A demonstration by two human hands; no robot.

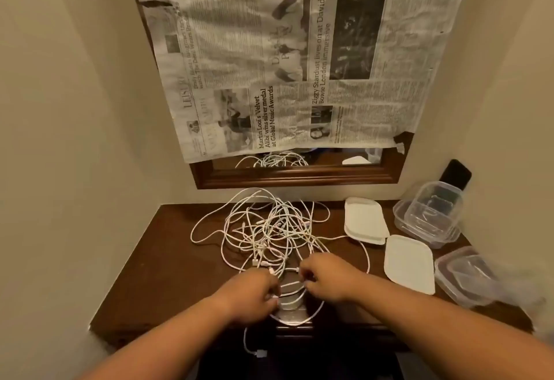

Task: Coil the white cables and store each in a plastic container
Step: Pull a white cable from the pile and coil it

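A tangled heap of white cables (pixel 269 226) lies in the middle of the dark wooden table (pixel 168 262). My left hand (pixel 251 292) and my right hand (pixel 326 277) sit side by side at the heap's near edge, each pinching a strand of one white cable (pixel 295 319) that loops between them. One plug end (pixel 261 353) hangs below the table's front edge. Clear plastic containers stand at the right: a stacked pair (pixel 428 217) at the back and another (pixel 467 277) nearer. Two white lids (pixel 365 220) (pixel 409 264) lie beside them.
A black phone (pixel 455 174) leans in the back right corner. A wood-framed mirror (pixel 293 175), mostly covered by newspaper (pixel 293 58), hangs on the back wall. Cream walls close in on the left and right of the narrow table.
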